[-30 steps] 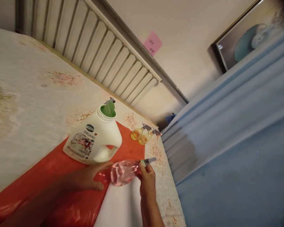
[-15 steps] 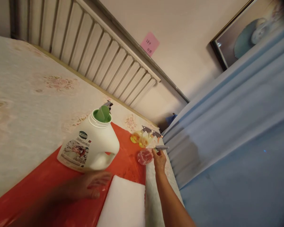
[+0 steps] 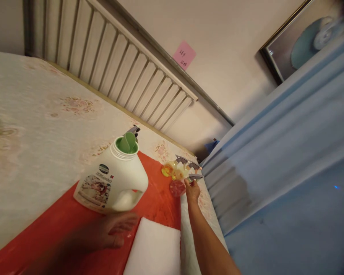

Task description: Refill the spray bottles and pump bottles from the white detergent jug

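Note:
My right hand (image 3: 192, 191) is closed around the neck of a clear spray bottle (image 3: 177, 188) with a grey trigger head. That bottle tilts at the edge of the red mat (image 3: 160, 198), close beside two spray bottles of yellow liquid (image 3: 167, 169). My left hand (image 3: 116, 229), blurred, hovers over the mat with its fingers stretched and thumb apart, holding nothing. Just beyond it stands a large white detergent jug (image 3: 123, 175) without a cap, a green scoop-like piece (image 3: 128, 142) in its mouth.
A folded white towel (image 3: 154, 248) lies on the mat between my arms. Behind the jug a grey trigger head (image 3: 134, 130) shows partly. The flowered tablecloth (image 3: 40, 145) extends left to a radiator (image 3: 126, 65). A blue curtain (image 3: 275, 152) hangs at the right.
My right hand has brought the clear spray bottle slightly nearer to the yellow ones. My left hand stays near the jug. The whole view has shifted a little.

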